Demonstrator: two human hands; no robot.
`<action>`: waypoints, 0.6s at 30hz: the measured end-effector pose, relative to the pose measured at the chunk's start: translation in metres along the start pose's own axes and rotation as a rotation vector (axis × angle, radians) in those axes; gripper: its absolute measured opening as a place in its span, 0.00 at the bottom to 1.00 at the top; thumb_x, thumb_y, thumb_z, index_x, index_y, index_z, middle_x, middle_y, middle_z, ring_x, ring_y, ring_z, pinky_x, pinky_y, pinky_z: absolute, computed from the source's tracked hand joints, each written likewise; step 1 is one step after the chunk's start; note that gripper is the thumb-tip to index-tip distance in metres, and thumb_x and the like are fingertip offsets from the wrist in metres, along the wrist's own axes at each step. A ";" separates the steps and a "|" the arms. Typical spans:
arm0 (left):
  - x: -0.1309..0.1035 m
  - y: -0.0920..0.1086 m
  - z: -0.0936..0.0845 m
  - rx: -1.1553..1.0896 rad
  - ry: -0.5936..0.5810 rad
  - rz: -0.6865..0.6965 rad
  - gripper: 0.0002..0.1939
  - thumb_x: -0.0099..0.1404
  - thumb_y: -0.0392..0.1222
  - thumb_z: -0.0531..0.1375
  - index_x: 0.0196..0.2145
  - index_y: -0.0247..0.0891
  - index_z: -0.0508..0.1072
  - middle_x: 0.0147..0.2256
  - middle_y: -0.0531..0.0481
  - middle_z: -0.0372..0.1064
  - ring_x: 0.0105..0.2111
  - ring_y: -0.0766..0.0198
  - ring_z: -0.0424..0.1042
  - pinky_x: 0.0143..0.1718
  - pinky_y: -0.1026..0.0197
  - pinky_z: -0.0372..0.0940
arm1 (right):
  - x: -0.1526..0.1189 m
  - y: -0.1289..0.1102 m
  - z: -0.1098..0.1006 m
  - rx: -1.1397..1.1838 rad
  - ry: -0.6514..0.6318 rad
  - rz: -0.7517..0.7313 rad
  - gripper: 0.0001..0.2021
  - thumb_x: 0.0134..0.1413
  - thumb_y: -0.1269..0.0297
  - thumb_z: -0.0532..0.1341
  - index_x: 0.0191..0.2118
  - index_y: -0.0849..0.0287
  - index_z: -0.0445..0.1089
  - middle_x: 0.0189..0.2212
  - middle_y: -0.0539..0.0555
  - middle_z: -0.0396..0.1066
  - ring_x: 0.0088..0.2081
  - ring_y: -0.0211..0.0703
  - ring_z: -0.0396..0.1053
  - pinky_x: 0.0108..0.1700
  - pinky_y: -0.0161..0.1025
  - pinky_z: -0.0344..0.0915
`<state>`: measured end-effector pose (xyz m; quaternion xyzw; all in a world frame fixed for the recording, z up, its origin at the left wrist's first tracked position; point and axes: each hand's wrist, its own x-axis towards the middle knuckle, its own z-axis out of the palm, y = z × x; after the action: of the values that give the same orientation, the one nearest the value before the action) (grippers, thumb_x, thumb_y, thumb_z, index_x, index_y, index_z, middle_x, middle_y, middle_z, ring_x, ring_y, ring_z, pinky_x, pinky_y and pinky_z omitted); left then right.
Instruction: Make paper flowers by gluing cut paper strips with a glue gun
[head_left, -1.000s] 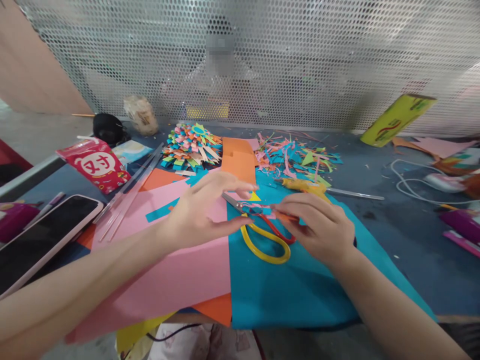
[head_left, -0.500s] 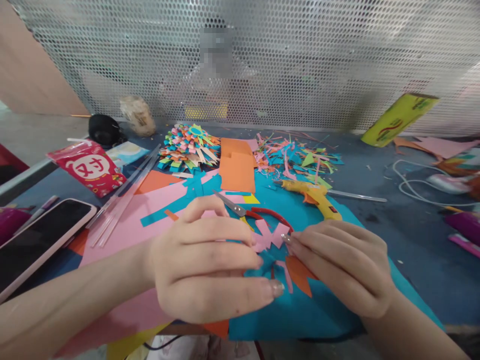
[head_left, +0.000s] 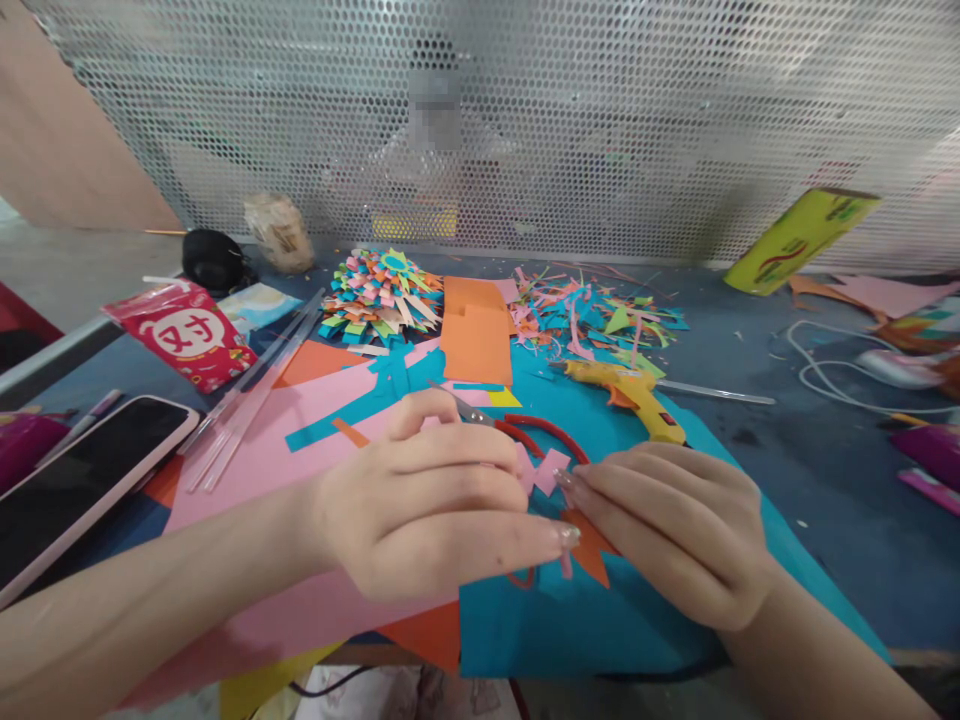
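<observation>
Pink paper petals [head_left: 551, 472] show between my two hands, over a blue sheet [head_left: 525, 630]. My right hand [head_left: 667, 525] has its fingers pressed together on the edge of the petal piece, with an orange pointed paper [head_left: 592, 550] just below its fingertips. My left hand [head_left: 442, 500] is curled over the left side of the petals, thumb stretched to the right; what lies under its fingers is hidden. Red-handled scissors [head_left: 540, 430] lie partly behind my left hand. Beyond my right hand rests a yellow glue gun [head_left: 634, 393].
A fringed paper ball [head_left: 381, 295], orange paper [head_left: 476, 335] and a heap of scraps [head_left: 592, 315] lie at the back. Left are glue sticks [head_left: 255, 390], a red packet [head_left: 187, 333] and a phone [head_left: 97, 480]. A yellow tube [head_left: 799, 242] leans against the mesh.
My left hand has shifted slightly right and up, covering more of the petals. My right hand and the orange pointed paper have moved slightly left.
</observation>
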<state>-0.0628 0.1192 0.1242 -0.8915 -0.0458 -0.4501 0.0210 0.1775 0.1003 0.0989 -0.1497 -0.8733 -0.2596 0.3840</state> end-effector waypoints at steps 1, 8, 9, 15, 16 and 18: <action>0.003 0.000 -0.002 -0.018 -0.018 -0.006 0.14 0.68 0.32 0.49 0.34 0.44 0.73 0.28 0.55 0.77 0.35 0.65 0.75 0.38 0.57 0.62 | 0.000 0.000 0.000 -0.001 0.000 0.003 0.14 0.58 0.74 0.50 0.32 0.55 0.71 0.35 0.54 0.75 0.30 0.42 0.71 0.26 0.42 0.68; 0.009 0.002 -0.007 -0.086 -0.060 -0.050 0.11 0.67 0.34 0.52 0.33 0.43 0.73 0.28 0.53 0.77 0.33 0.63 0.75 0.35 0.56 0.63 | 0.003 0.000 0.000 0.003 -0.005 -0.007 0.12 0.57 0.74 0.51 0.33 0.56 0.71 0.35 0.55 0.74 0.30 0.42 0.71 0.25 0.41 0.67; 0.007 0.002 -0.006 -0.085 -0.074 -0.053 0.11 0.67 0.34 0.51 0.33 0.43 0.73 0.29 0.52 0.77 0.33 0.63 0.75 0.36 0.55 0.63 | 0.004 0.001 0.000 0.005 0.001 -0.014 0.12 0.57 0.74 0.51 0.33 0.57 0.71 0.35 0.56 0.74 0.30 0.42 0.70 0.25 0.41 0.67; -0.003 0.001 0.000 -0.011 -0.017 -0.039 0.04 0.63 0.36 0.57 0.37 0.44 0.68 0.32 0.53 0.78 0.38 0.62 0.75 0.41 0.55 0.64 | 0.009 0.003 -0.001 0.005 -0.051 0.025 0.10 0.59 0.74 0.50 0.37 0.60 0.69 0.32 0.56 0.75 0.30 0.40 0.71 0.25 0.39 0.68; -0.003 0.000 0.000 -0.010 -0.014 -0.050 0.07 0.61 0.38 0.60 0.38 0.43 0.68 0.34 0.52 0.78 0.39 0.61 0.74 0.42 0.55 0.64 | 0.010 0.004 -0.001 0.012 -0.063 0.067 0.09 0.59 0.73 0.51 0.38 0.59 0.68 0.32 0.56 0.75 0.30 0.40 0.71 0.26 0.38 0.69; -0.001 -0.003 -0.002 -0.061 -0.016 -0.151 0.15 0.57 0.41 0.64 0.42 0.43 0.67 0.37 0.50 0.77 0.40 0.59 0.73 0.43 0.54 0.64 | 0.012 0.005 0.001 0.029 -0.078 0.178 0.07 0.59 0.71 0.54 0.40 0.56 0.67 0.33 0.54 0.75 0.31 0.39 0.72 0.29 0.36 0.70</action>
<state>-0.0653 0.1220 0.1250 -0.8893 -0.0995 -0.4446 -0.0407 0.1716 0.1057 0.1094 -0.2313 -0.8745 -0.2058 0.3734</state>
